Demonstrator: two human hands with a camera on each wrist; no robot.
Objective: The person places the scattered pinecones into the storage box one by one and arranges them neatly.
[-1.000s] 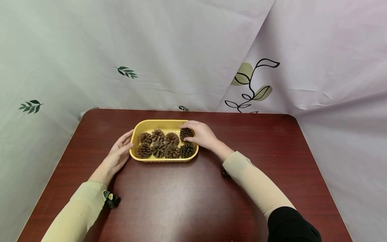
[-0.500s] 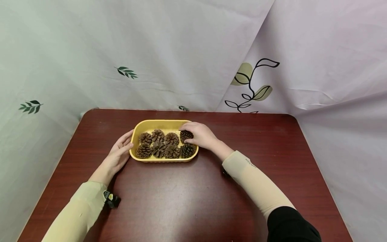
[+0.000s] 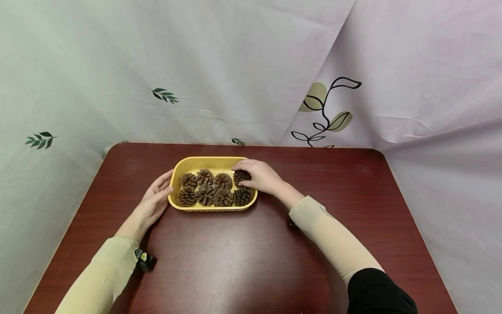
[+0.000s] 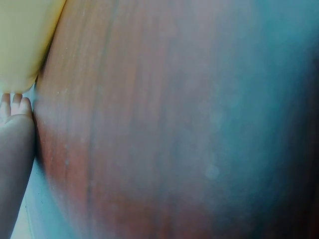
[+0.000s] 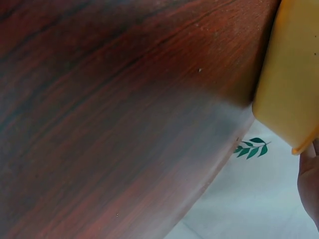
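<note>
A yellow oblong container stands toward the back of the table, with several brown pine cones lying in two rows inside it. My left hand lies along its left end, fingers fairly straight against the outer wall and thumb at the rim. In the left wrist view the fingertips of that hand meet the container's wall. My right hand reaches over the right end, thumb and fingers around the back-right pine cone, partly covering it. The right wrist view has the container's outer side hiding that hand's fingertips.
The dark red-brown table spreads in front and to both sides. A pale cloth with printed leaves hangs behind its back edge. A small black device is strapped at the left wrist.
My right hand has shifted slightly down and toward the front, and the back-right pine cone sits a little lower with it. The left hand and the container have stayed in place.
</note>
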